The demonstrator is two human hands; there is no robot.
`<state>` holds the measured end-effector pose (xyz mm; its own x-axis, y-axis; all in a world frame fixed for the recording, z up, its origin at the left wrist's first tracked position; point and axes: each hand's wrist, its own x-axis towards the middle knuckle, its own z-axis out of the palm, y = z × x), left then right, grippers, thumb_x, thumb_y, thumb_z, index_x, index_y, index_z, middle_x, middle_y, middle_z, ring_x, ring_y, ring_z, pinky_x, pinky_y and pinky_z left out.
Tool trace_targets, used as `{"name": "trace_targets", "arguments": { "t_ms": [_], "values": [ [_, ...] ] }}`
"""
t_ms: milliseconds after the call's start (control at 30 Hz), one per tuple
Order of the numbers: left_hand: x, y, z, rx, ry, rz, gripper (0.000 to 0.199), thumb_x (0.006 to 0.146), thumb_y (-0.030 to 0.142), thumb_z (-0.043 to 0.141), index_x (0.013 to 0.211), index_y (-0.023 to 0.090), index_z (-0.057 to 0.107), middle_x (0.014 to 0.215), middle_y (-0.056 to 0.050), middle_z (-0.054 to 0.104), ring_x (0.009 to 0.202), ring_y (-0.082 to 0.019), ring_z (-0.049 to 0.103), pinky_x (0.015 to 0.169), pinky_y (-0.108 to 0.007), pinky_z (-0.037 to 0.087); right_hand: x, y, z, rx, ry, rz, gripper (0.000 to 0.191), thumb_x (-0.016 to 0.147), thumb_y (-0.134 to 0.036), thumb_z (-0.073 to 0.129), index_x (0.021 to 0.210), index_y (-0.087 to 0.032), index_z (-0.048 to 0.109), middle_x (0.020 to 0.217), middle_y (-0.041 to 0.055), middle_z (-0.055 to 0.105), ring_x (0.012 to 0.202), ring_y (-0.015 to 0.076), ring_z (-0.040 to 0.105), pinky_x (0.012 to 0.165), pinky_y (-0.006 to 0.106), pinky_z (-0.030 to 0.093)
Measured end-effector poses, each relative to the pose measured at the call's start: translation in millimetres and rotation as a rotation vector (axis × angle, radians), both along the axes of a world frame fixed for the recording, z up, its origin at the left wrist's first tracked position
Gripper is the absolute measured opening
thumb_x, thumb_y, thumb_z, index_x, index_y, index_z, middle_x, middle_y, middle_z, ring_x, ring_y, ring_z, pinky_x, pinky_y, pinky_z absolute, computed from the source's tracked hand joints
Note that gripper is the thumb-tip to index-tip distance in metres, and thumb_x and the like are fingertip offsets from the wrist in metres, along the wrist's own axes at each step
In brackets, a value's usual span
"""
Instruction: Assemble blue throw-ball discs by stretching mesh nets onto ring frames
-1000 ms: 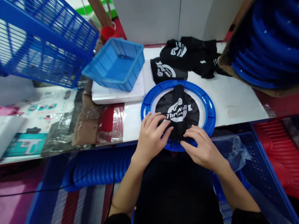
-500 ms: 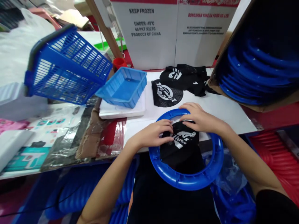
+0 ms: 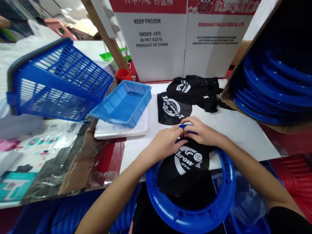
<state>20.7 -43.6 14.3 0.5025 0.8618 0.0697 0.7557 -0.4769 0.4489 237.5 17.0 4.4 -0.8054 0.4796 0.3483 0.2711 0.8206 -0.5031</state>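
A blue plastic ring (image 3: 190, 222) lies tilted at the table's front edge, partly over my lap. Across its opening sits a black mesh cloth (image 3: 187, 161) with a white "Throw" print. At the ring's far rim, my left hand (image 3: 165, 143) is closed, its fingertips pinching the cloth's edge. My right hand (image 3: 203, 131) meets it there, fingers curled over the rim and the cloth. The two hands cover most of that part of the rim. Just beyond them lies another printed black mesh cloth (image 3: 173, 110), with more black cloths (image 3: 195, 91) heaped behind.
A light-blue tray (image 3: 124, 102) stands left on a white slab, beside a tipped blue basket (image 3: 58, 81). On the right, a carton (image 3: 226, 94) holds several blue rings (image 3: 260, 87). A white printed box (image 3: 156, 61) closes off the back. Red rings (image 3: 292, 182) sit low at right.
My hands have come together at the ring's far rim; the left moved from over the cloth to its edge. The cloth's print has turned and shows more. The view has shifted slightly.
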Motion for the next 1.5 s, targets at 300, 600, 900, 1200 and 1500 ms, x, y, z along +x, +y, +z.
{"name": "trace_targets", "arguments": {
  "t_ms": [300, 600, 900, 1200, 1500],
  "values": [
    [-14, 18, -11.8, -0.351, -0.634, 0.204, 0.026, 0.083, 0.023, 0.079, 0.103, 0.020, 0.063, 0.082, 0.004, 0.062, 0.068, -0.013, 0.054, 0.065, -0.027, 0.044, -8, -7, -5.9, -0.124, 0.147, -0.126, 0.009, 0.100, -0.014, 0.064, 0.099, -0.022, 0.070, 0.098, 0.0053, 0.075, 0.093, 0.0216, 0.069, 0.088, 0.039, 0.055],
    [-18, 18, -13.3, -0.129, -0.509, 0.159, 0.009, 0.090, 0.019, 0.066, 0.086, 0.019, 0.075, 0.076, 0.000, 0.068, 0.070, -0.014, 0.058, 0.067, -0.028, 0.044, -12, 3, -4.2, -0.319, 0.102, -0.199, 0.015, 0.095, -0.017, 0.068, 0.105, -0.022, 0.078, 0.094, 0.0026, 0.077, 0.089, 0.0199, 0.071, 0.087, 0.035, 0.054],
    [-12, 18, -16.6, -0.037, -0.401, 0.184, 0.014, 0.091, 0.016, 0.061, 0.083, 0.018, 0.073, 0.080, -0.002, 0.068, 0.072, -0.016, 0.060, 0.068, -0.029, 0.046, -17, 10, 1.1, -0.301, 0.036, -0.193, 0.013, 0.088, -0.009, 0.069, 0.090, -0.020, 0.075, 0.081, -0.0012, 0.073, 0.077, 0.0155, 0.066, 0.078, 0.029, 0.049],
    [-8, 27, -9.8, -0.159, -0.253, 0.245, 0.014, 0.085, 0.020, 0.063, 0.077, 0.018, 0.074, 0.077, -0.002, 0.073, 0.072, -0.018, 0.062, 0.067, -0.031, 0.040, -21, 10, -3.7, -0.309, 0.085, -0.218, 0.011, 0.087, -0.009, 0.067, 0.088, -0.019, 0.073, 0.082, -0.0012, 0.073, 0.078, 0.0149, 0.066, 0.078, 0.029, 0.048],
    [-12, 37, -11.4, -0.276, -0.331, 0.268, 0.020, 0.081, 0.028, 0.060, 0.077, 0.017, 0.077, 0.073, -0.002, 0.072, 0.069, -0.018, 0.060, 0.064, -0.030, 0.039, -21, 10, -7.9, -0.301, 0.119, -0.240, 0.011, 0.088, -0.012, 0.066, 0.088, -0.019, 0.073, 0.082, -0.0008, 0.074, 0.078, 0.0153, 0.068, 0.079, 0.029, 0.049]
  ]
}}
